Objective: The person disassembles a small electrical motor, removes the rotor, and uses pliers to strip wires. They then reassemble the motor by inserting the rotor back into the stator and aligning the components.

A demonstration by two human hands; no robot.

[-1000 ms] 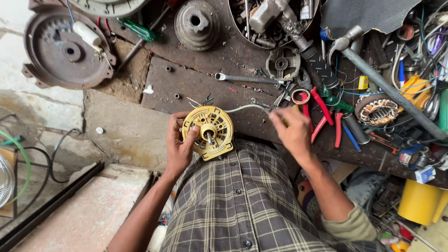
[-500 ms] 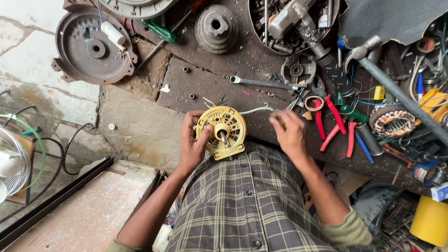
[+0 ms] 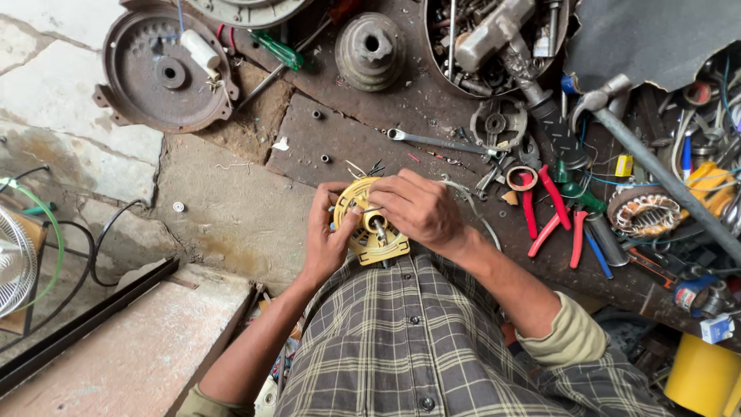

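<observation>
Both my hands meet at the centre of the frame on the round yellow fan part (image 3: pixel 372 228), my left hand (image 3: pixel 326 239) clasping its left rim and my right hand (image 3: pixel 417 208) curled over its top, just below the spanner (image 3: pixel 436 140).

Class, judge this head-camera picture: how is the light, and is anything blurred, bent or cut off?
Head view: soft even daylight, faint shadows, no glare; both hands, left hand and right hand, and the yellow round part are sharp; edges bend slightly; the white fan is cut off.
</observation>
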